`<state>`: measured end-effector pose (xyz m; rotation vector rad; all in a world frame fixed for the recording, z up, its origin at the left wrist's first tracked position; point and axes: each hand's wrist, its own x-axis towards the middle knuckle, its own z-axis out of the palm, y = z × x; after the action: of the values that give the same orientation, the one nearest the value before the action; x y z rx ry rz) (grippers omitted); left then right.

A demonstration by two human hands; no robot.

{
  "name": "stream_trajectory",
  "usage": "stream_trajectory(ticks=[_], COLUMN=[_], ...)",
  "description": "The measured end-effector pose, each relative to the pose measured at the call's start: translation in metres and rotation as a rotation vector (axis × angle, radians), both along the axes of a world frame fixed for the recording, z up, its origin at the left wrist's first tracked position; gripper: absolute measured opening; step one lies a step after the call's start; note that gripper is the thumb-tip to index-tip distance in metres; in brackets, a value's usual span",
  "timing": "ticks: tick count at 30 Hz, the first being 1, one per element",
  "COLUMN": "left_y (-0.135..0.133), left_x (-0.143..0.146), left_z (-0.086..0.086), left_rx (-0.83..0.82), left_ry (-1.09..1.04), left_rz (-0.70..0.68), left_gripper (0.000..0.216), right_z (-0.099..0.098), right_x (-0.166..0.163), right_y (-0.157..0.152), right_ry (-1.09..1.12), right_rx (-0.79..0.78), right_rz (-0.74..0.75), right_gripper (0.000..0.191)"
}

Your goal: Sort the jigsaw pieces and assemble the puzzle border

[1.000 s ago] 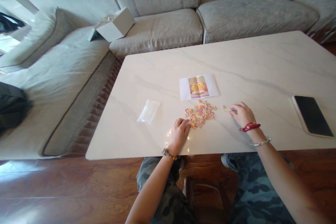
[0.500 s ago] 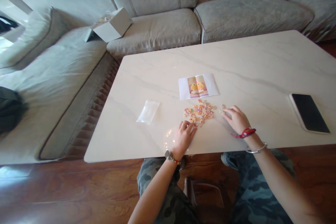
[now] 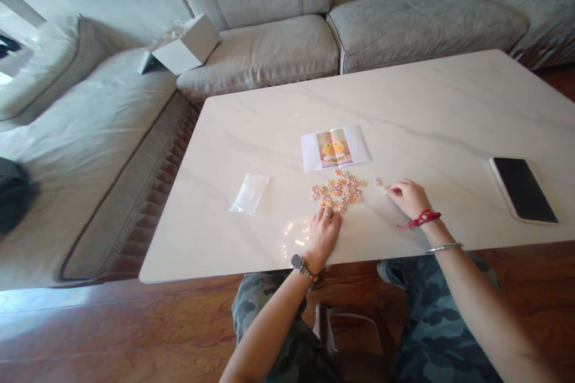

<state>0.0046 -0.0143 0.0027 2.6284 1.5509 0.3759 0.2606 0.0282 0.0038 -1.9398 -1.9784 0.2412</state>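
Note:
A small heap of pastel puzzle pieces [image 3: 338, 190] lies on the white marble table [image 3: 431, 114], just below a paper sheet with a printed picture [image 3: 335, 148]. My left hand [image 3: 324, 232] rests at the near edge of the heap, fingers curled and touching the nearest pieces. My right hand [image 3: 409, 197] is to the right of the heap, fingers pinched on a small loose piece [image 3: 387, 187]. Another single piece [image 3: 378, 181] lies just left of it.
An empty clear plastic bag [image 3: 250, 192] lies left of the heap. A dark phone [image 3: 522, 189] sits near the table's right edge. A grey sofa [image 3: 269, 48] wraps the far and left sides, with a white box [image 3: 188, 45] on it.
My left hand has slid right along the near edge of the heap. My right hand shifted slightly left and drew its fingers into a pinch. The view drifted a little.

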Motion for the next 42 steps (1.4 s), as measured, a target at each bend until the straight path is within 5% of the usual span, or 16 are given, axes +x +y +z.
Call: stream_trajectory(ticks=[5, 11, 20, 28, 37, 42], left_y=[-0.003, -0.005, -0.007, -0.012, -0.010, -0.007], left_x=[-0.002, -0.003, -0.003, -0.007, -0.009, -0.011], left_z=[0.003, 0.001, -0.004, -0.007, -0.006, -0.006], left_rx=[-0.021, 0.003, 0.023, -0.016, -0.047, -0.064], left_ry=[-0.027, -0.036, -0.016, -0.091, -0.129, -0.164], left_rz=[-0.039, 0.061, 0.038, 0.078, 0.127, 0.102], left_gripper=[0.009, 0.011, 0.012, 0.012, 0.009, 0.010], right_z=[0.002, 0.006, 0.008, 0.011, 0.014, 0.027], right_x=[0.005, -0.026, -0.027, -0.031, 0.020, -0.020], right_y=[0.007, 0.024, 0.041, 0.036, 0.026, 0.008], right_ry=[0.063, -0.019, -0.216, -0.261, -0.217, -0.050], right_rx=[0.081, 0.058, -0.018, -0.043, -0.014, 0.019], right_rz=[-0.069, 0.286, 0.433, 0.452, 0.276, 0.394], right_gripper=[0.013, 0.021, 0.015, 0.013, 0.009, 0.016])
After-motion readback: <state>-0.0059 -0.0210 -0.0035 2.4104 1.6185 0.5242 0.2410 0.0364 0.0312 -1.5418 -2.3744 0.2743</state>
